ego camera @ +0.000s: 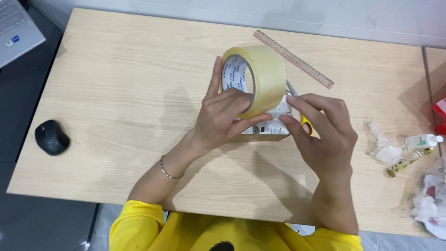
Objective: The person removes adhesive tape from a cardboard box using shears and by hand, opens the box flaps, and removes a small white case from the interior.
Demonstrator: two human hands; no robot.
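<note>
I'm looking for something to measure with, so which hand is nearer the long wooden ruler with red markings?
Right. The right hand is just below the ruler; the left hand holds the clear tape roll, farther left.

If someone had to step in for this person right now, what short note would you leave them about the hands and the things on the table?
Left hand: grips a big roll of clear packing tape, fingers through the core, holding it on edge over a small box.
Right hand: fingertips pinch at the tape's free end on top of the box.
Scissors with a yellow handle lie just behind the right hand, a ruler farther back.
Done: some clear tape appears to lie on the box top.
Left: the roll is still joined to the box; the strip is not cut. How much of the box is sealed cannot be told.
</note>
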